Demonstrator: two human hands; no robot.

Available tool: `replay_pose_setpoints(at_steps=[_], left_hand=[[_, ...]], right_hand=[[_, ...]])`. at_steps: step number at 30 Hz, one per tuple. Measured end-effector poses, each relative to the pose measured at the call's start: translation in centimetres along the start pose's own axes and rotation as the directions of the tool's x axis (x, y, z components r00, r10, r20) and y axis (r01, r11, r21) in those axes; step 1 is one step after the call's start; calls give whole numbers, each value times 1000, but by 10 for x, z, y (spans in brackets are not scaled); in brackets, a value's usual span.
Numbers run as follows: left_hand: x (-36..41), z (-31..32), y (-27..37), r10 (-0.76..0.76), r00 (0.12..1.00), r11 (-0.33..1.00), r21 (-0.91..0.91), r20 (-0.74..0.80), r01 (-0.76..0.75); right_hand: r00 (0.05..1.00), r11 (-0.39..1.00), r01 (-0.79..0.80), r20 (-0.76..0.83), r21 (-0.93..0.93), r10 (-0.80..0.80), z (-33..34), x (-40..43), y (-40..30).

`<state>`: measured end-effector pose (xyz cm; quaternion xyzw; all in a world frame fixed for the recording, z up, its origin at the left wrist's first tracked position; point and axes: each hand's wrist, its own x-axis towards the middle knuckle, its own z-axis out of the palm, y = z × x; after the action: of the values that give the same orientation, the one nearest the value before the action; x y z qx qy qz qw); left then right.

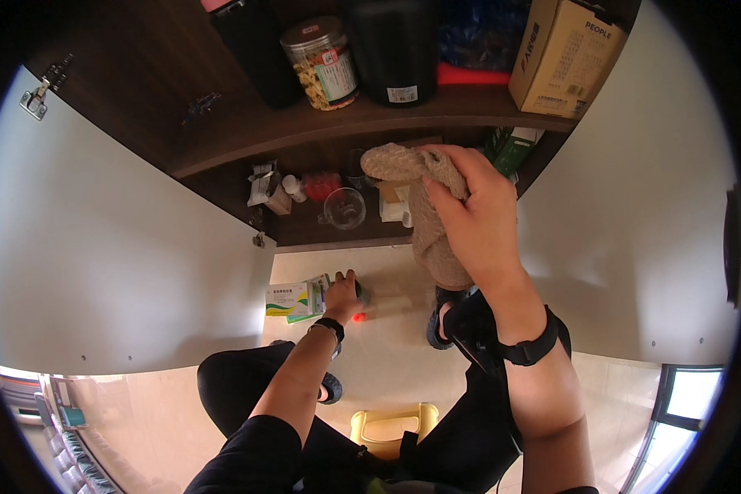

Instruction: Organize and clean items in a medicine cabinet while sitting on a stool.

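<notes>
My right hand [478,213] is closed around a light brown textured cloth [435,228], which hangs in front of the cabinet's lower shelf. Down on the floor, my left hand [343,296] touches or holds a dark, partly hidden object [362,295]; its fingers cover most of it. Medicine boxes [289,299] lie just left of that hand, one partly over another. A small orange-red item [359,317] lies on the floor by the left wrist. A clear glass mug [344,209] stands on the lower shelf, left of the cloth.
Cabinet doors stand open at left [129,247] and right [617,247]. The upper shelf [370,120] holds a food jar [322,65], black containers and a cardboard box [565,62]. Below are a white bottle [293,188], packets and a green box [514,151]. A yellow stool [429,420] is between the legs.
</notes>
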<state>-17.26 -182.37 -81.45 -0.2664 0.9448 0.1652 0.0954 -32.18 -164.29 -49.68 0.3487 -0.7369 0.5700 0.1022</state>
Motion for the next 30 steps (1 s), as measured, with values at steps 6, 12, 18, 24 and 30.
replay_pose_setpoints(at_steps=[6, 12, 18, 24, 30], left_hand=[[-5, 0, 3, -18, 1000, 999, 29, 21, 17], [-8, 11, -5, 3, 998, 1000, 3, -60, -3], [-6, 6, -4, -37, 998, 999, 10, 40, 37], [-13, -16, 11, -56, 992, 998, 22, 114, 54], [-11, -45, 8, 21, 995, 996, 88, -95, -12]], right_hand=[[1000, 1000, -23, 14, 1, 23, 1, -1, 0], [999, 1000, -24, 32, 11, 23, 4, -2, -3], [999, 1000, -5, 49, 4, 4, 5, -3, -5], [997, 999, -11, 74, -36, 14, 7, -2, -7], [998, 998, 22, 59, -58, -18, 10, 1, -13]])
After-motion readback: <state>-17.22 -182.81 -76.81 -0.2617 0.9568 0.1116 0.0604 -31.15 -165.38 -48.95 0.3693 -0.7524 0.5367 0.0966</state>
